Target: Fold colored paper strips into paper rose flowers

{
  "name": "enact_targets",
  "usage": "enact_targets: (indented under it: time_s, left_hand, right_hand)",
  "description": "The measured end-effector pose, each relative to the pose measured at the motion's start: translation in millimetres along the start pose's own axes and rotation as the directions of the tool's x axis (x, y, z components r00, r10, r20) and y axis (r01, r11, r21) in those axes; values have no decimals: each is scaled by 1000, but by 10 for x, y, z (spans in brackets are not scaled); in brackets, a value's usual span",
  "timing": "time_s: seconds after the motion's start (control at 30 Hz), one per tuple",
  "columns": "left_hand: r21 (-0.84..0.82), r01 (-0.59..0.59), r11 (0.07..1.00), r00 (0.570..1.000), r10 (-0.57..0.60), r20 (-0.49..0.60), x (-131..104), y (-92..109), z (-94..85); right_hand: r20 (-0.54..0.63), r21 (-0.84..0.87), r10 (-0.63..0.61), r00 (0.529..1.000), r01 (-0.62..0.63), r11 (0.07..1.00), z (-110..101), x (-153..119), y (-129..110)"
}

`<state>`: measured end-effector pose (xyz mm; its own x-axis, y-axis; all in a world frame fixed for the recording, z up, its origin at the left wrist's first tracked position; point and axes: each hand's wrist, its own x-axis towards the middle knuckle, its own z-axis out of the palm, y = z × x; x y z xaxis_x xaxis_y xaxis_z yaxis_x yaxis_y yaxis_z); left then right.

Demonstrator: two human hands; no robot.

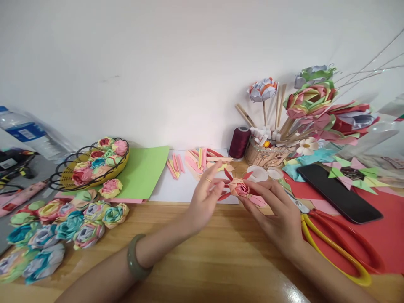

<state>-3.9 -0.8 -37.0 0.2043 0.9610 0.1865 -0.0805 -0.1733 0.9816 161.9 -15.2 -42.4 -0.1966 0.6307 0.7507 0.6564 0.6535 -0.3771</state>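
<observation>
A small folded paper flower [240, 189], pink and peach in the middle with red pointed petals sticking out to the left, is held just above the table. My right hand [279, 214] grips its right side between thumb and fingers. At its left, my left hand [203, 200] has its thumb and some fingers closed at the red petals, while one finger points up; part of this grip is hidden. Behind the hands, folded strips [200, 159] in pink, yellow and red lie on white paper [164, 191].
On the left are a yellow basket [67, 179] of paper flowers, several loose flowers [71, 225] and green paper [147, 168]. On the right are scissors [337, 248], a black phone [341, 193], red paper [386, 227], a thread spool [240, 143] and a wooden holder [261, 153] with stemmed flowers.
</observation>
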Motion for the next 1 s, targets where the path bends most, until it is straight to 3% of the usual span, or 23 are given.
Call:
enact_targets:
  time_s: [0.07,0.17,0.33,0.4,0.5,0.6,0.73,0.9,1.0]
  left_hand:
    - [-209,148,967,978,-175,-116,43,4,10]
    - [-333,339,880,924,-377,-54,88,36,20]
    - [-289,379,879,909,-412,-64,119,114,-3]
    - [-259,374,890,915,-399,-50,124,125,-13]
    - [-177,327,928,941,-336,-23,114,128,-1]
    - [-56,216,975,975,-219,-46,56,141,48]
    - [-35,76,997,994,-73,76,-81,170,118]
    - [130,-206,970,978,205,19,-186,174,125]
    - [170,-272,947,962,272,21,-202,159,113]
  right_hand:
    - [-43,-58,-8,999,5,998,5,-8,-4]
    - [-14,-136,-73,997,70,988,12,-46,-2]
    - [156,-90,-235,959,251,964,-47,-74,-26]
    - [131,-78,-254,958,265,961,-87,-49,-45]
    - [-8,-106,-99,995,97,990,-126,9,-72]
    - [5,-3,72,997,-71,997,-132,52,-100]
    - [72,183,23,997,-35,983,-138,56,-156]
    - [-20,188,-24,1000,27,982,-181,39,-201]
    - [-22,180,-39,999,42,983,-201,41,-205]
